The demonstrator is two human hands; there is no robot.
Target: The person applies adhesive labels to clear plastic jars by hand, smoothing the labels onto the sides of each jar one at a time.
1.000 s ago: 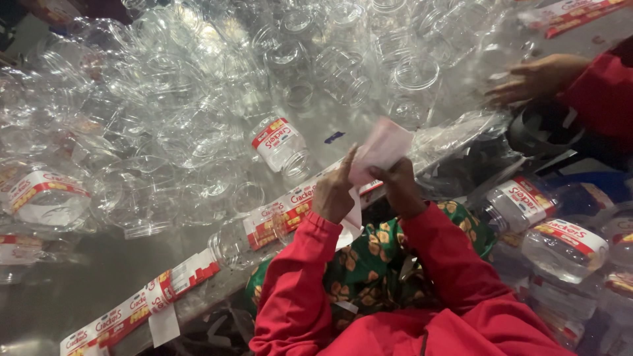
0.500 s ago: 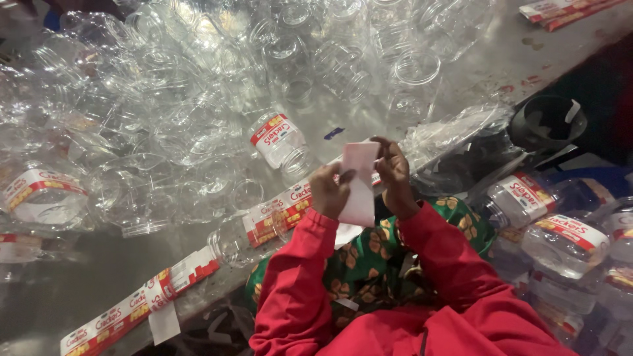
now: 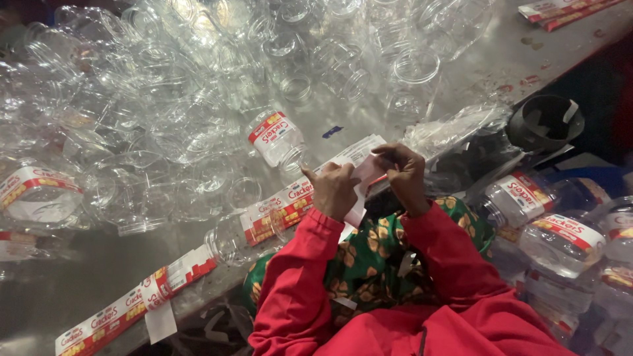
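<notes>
Head view is showing both hands pinching one label sheet (image 3: 361, 188) just past the near edge of the metal table (image 3: 501, 62). Left hand (image 3: 333, 191) is gripping its lower part; right hand (image 3: 403, 173) is nipping the top corner, seemingly to peel it. Beyond that edge, clear jars (image 3: 198, 99) are lying heaped, one labelled jar (image 3: 275, 137) nearest.

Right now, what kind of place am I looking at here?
Probably a small packing or labelling workshop. Clear plastic jars cover the metal table, strips of red-and-white labels lie along its edge, and both hands, left hand and right hand, hold a label sheet.
</notes>
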